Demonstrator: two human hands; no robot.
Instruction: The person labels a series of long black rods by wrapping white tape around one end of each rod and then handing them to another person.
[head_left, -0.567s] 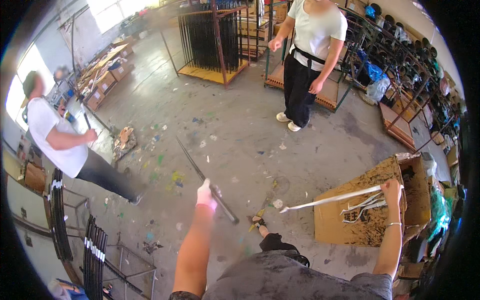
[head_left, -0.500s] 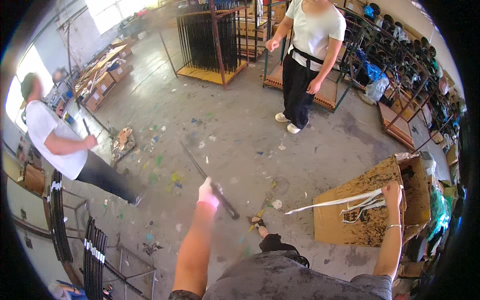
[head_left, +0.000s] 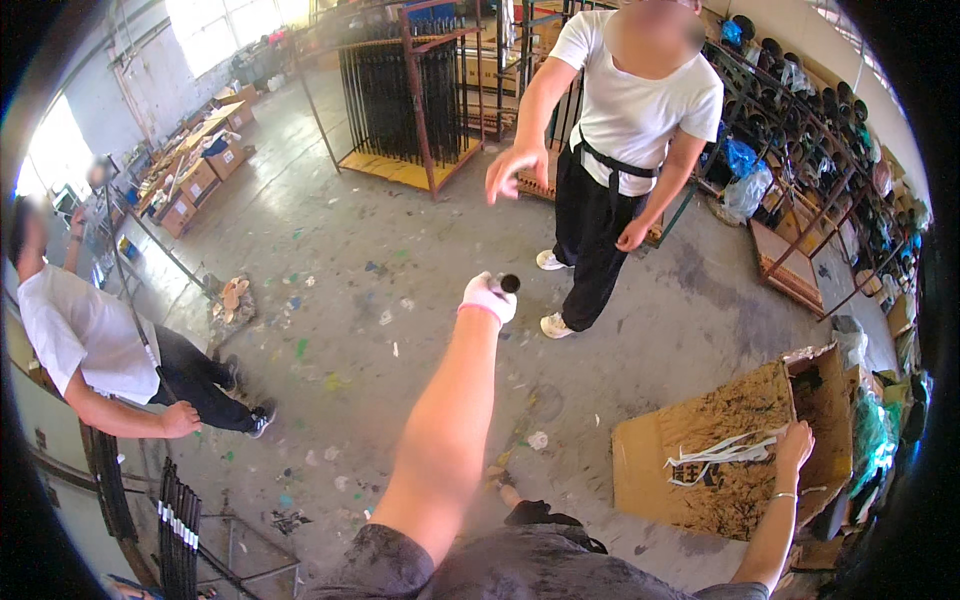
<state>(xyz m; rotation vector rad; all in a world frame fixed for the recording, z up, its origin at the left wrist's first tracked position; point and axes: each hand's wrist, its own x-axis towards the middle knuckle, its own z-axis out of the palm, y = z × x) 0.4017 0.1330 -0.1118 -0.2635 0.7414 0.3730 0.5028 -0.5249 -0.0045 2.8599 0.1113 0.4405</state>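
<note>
My left hand (head_left: 484, 298), in a pale glove with a pink cuff, is stretched far forward and closed around a black rod (head_left: 510, 284). That rod shows almost end-on, so its length is hidden. On the right, my bare right hand (head_left: 795, 446) pinches a bunch of thin white strips (head_left: 725, 453). They trail leftward over a stained cardboard box (head_left: 640, 440). A co-worker in a white shirt (head_left: 645, 110) stands ahead, one open hand (head_left: 518, 172) reaching toward the rod without touching it.
Another person (head_left: 85, 325) at the left handles a long thin rod. Bundled black rods (head_left: 180, 520) lean on a metal frame at lower left. A rack of black rods (head_left: 405, 105) stands at the back. Shelving with dark tubes (head_left: 800, 120) fills the right. Scraps litter the floor.
My left hand has moved forward and right, turning the rod end-on. The co-worker ahead has come closer and extended a hand. The strips in my right hand have dropped and drawn in toward it.
</note>
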